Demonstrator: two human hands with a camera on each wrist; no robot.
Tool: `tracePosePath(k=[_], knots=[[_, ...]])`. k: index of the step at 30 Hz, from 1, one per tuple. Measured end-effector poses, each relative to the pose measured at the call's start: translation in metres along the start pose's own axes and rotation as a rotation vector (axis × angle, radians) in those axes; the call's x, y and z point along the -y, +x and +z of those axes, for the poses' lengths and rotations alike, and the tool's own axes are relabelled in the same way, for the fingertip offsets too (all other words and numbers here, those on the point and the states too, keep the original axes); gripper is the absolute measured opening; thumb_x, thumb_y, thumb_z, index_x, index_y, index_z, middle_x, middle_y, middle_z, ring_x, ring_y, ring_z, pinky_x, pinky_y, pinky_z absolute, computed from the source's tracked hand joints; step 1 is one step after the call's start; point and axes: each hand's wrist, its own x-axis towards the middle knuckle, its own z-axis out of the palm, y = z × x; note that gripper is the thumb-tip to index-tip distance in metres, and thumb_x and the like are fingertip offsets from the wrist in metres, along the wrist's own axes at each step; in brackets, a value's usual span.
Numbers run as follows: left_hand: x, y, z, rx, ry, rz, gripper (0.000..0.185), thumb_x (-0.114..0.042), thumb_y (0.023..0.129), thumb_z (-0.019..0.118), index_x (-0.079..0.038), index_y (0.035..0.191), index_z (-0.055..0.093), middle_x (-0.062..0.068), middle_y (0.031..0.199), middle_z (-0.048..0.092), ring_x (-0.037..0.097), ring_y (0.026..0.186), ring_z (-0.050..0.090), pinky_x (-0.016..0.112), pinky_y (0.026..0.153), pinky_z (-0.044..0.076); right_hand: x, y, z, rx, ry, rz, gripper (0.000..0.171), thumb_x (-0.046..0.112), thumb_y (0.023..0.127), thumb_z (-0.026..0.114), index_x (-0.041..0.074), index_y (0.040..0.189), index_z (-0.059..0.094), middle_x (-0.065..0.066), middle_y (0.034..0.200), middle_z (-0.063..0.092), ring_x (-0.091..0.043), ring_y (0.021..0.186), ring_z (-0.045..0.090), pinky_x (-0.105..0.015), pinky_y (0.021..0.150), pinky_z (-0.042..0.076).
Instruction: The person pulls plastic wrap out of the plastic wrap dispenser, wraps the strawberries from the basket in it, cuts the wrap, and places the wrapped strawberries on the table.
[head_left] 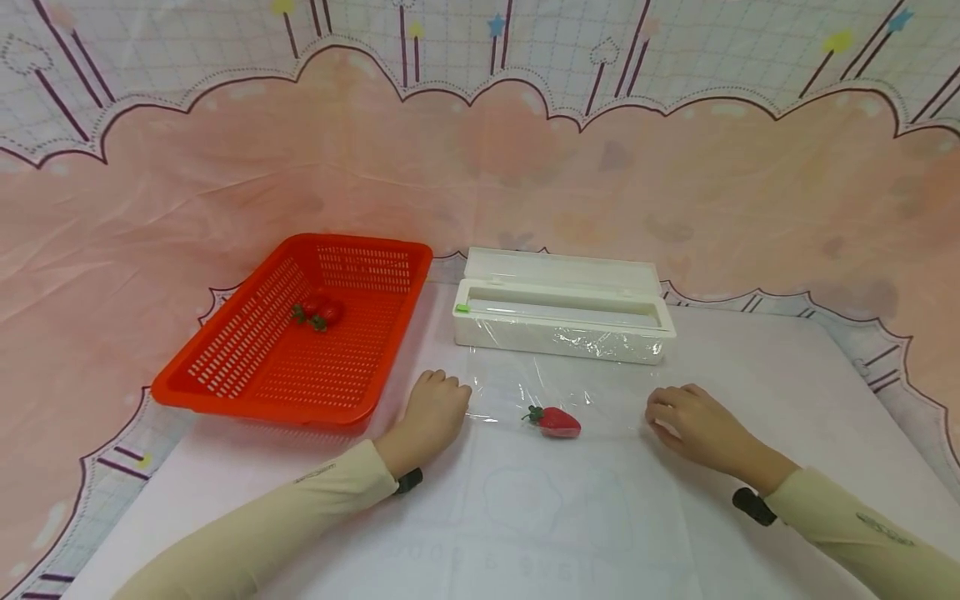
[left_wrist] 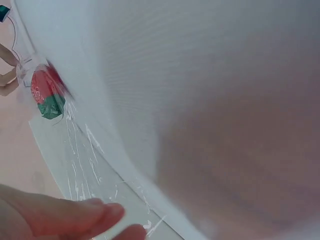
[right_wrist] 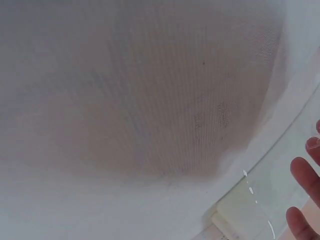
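Head view is showing both hands, the left hand [head_left: 433, 410] and right hand [head_left: 690, 422], pinching the corners of the cling film [head_left: 558, 385], fingers curled, flanking the strawberry [head_left: 556, 421] lying on it.

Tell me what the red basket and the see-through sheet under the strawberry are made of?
The red basket looks like hard, glossy moulded plastic: its walls and floor are a grid of even slots. The sheet looks like thin clear cling film: it shines, wrinkles, and runs out of the white dispenser box, which seems to be smooth plastic. The strawberry lies on the film.
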Motion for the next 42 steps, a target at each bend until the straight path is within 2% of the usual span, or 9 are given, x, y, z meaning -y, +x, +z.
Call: tracePosePath(k=[3, 8, 17, 26, 31, 34, 36, 40, 42], knots=[[-0.003, 0.004, 0.0, 0.056, 0.003, -0.033, 0.008, -0.004, 0.076, 0.066, -0.011, 0.072, 0.068, 0.005, 0.066, 0.062, 0.022, 0.066, 0.053, 0.034, 0.068, 0.043, -0.001, 0.002, 0.003, 0.056, 0.008, 0.037, 0.016, 0.006, 0.069, 0.078, 0.013, 0.076, 0.065, 0.0, 0.082, 0.064, -0.017, 0.077, 0.062, -0.041, 0.072, 0.051], [-0.008, 0.011, 0.001, 0.155, 0.021, -0.076, 0.012, -0.003, 0.076, 0.065, -0.013, 0.074, 0.071, 0.006, 0.071, 0.065, 0.023, 0.07, 0.055, 0.032, 0.067, 0.04, -0.001, 0.005, 0.009, 0.075, -0.006, 0.02, 0.015, 0.007, 0.071, 0.077, 0.014, 0.073, 0.063, 0.002, 0.077, 0.061, -0.016, 0.073, 0.059, -0.039, 0.07, 0.049], [-0.011, 0.015, 0.006, 0.199, 0.024, -0.089, 0.009, -0.005, 0.076, 0.067, -0.013, 0.075, 0.07, 0.005, 0.074, 0.068, 0.022, 0.071, 0.056, 0.031, 0.066, 0.039, -0.003, 0.007, 0.018, 0.144, -0.031, 0.042, 0.016, 0.008, 0.071, 0.076, 0.015, 0.07, 0.062, 0.002, 0.075, 0.059, -0.014, 0.071, 0.057, -0.038, 0.067, 0.048], [-0.006, 0.016, 0.005, 0.262, -0.009, -0.094, 0.011, -0.003, 0.075, 0.068, -0.013, 0.08, 0.07, 0.006, 0.077, 0.067, 0.023, 0.073, 0.058, 0.032, 0.069, 0.042, -0.005, 0.002, 0.014, 0.238, 0.009, 0.201, 0.01, 0.013, 0.076, 0.075, 0.014, 0.079, 0.066, 0.0, 0.081, 0.064, -0.018, 0.076, 0.06, -0.043, 0.071, 0.05], [-0.009, 0.013, 0.0, 0.231, 0.013, -0.091, 0.01, -0.004, 0.077, 0.067, -0.01, 0.085, 0.065, 0.008, 0.081, 0.065, 0.024, 0.078, 0.058, 0.034, 0.072, 0.043, -0.004, 0.001, 0.009, 0.231, -0.008, 0.204, 0.012, 0.007, 0.075, 0.075, 0.013, 0.081, 0.066, -0.003, 0.084, 0.065, -0.021, 0.079, 0.062, -0.046, 0.072, 0.051], [-0.014, 0.012, -0.003, 0.135, 0.059, 0.004, 0.016, -0.008, 0.078, 0.068, -0.01, 0.091, 0.06, 0.007, 0.085, 0.061, 0.023, 0.083, 0.057, 0.033, 0.076, 0.044, 0.001, 0.003, 0.007, 0.157, -0.045, 0.155, 0.017, 0.006, 0.072, 0.077, 0.012, 0.083, 0.066, -0.005, 0.086, 0.066, -0.023, 0.082, 0.063, -0.045, 0.074, 0.051], [-0.018, 0.014, -0.005, 0.022, 0.096, 0.156, 0.019, -0.011, 0.08, 0.068, -0.012, 0.097, 0.058, 0.005, 0.091, 0.06, 0.021, 0.088, 0.057, 0.032, 0.081, 0.046, 0.007, 0.007, 0.006, 0.102, -0.082, 0.078, 0.022, 0.006, 0.07, 0.079, 0.011, 0.087, 0.066, -0.006, 0.087, 0.066, -0.023, 0.084, 0.063, -0.043, 0.077, 0.051], [-0.027, 0.02, -0.005, -0.218, 0.116, 0.519, 0.019, -0.014, 0.086, 0.064, -0.016, 0.103, 0.057, 0.0, 0.102, 0.06, 0.017, 0.096, 0.056, 0.029, 0.091, 0.045, 0.021, 0.02, 0.008, 0.024, -0.169, -0.171, 0.037, 0.009, 0.064, 0.083, 0.008, 0.097, 0.066, -0.006, 0.091, 0.066, -0.022, 0.087, 0.063, -0.042, 0.081, 0.051], [-0.032, 0.024, -0.004, -0.283, 0.119, 0.634, 0.018, -0.014, 0.087, 0.062, -0.018, 0.104, 0.058, -0.001, 0.104, 0.061, 0.015, 0.098, 0.057, 0.028, 0.094, 0.045, 0.027, 0.026, 0.01, -0.006, -0.211, -0.294, 0.043, 0.011, 0.063, 0.084, 0.008, 0.101, 0.065, -0.006, 0.094, 0.066, -0.022, 0.089, 0.063, -0.042, 0.082, 0.05]])
